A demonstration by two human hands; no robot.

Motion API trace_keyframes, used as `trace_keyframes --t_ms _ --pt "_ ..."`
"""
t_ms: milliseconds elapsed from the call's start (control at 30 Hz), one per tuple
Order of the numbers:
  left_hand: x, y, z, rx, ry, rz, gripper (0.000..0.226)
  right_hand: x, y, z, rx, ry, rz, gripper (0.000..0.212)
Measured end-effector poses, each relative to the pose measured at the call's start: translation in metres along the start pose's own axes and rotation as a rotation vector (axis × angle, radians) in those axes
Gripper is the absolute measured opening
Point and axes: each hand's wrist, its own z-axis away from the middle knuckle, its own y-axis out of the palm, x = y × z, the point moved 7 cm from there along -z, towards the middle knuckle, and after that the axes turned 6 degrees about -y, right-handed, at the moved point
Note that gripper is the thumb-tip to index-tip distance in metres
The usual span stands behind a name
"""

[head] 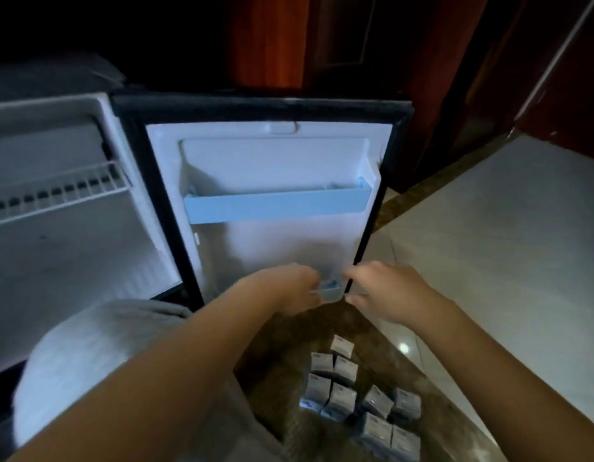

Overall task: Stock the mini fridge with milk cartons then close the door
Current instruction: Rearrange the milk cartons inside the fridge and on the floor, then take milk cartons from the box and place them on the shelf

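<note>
Mini fridge (72, 261): open, white inside, with a wire shelf (55, 191) across the upper part.

Door (272, 155): swung wide, its inner face towards the camera, black seal round the edge. A pale blue door rack (275, 205) crosses it at mid height.

Milk cartons (339, 396): about a dozen small grey-white cartons, standing close together on the floor (489, 261), below and in front of the door's lower corner, between the two forearms.

Left hand (289, 288): at the bottom of the door, grip closed round a small blue piece (329, 288). It is too blurred to tell whether this is a carton or part of a lower rack.

Right hand (385, 291): just beside the door's lower outer edge, fingers pointing towards the blue piece, thumb below. Cannot tell whether its grip is open or closed on anything.

Knee (105, 361): in grey cloth, at lower left, in front of the fridge.
</note>
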Motion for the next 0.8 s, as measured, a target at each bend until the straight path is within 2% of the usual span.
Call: trace_keyframes --t_ms 167,467,567,800 --pt "0.057 -0.049 0.066 -0.1 -0.052 -0.021 0.04 0.064 -0.058 -0.032 -0.073 -0.147 0.058 0.041" --pt "0.168 -0.094 0.214 -0.346 -0.356 0.166 0.036 0.214 -0.134 -0.061 -0.177 -0.471 0.121 0.039" --pt "0.198 -0.096 0.271 -0.439 -0.465 0.216 0.037 0.27 -0.146 -0.064 -0.199 -0.585 0.129 0.04" --pt "0.255 -0.06 0.395 -0.537 -0.748 0.312 0.039 0.401 -0.147 -0.048 -0.194 -0.879 0.106 0.038"
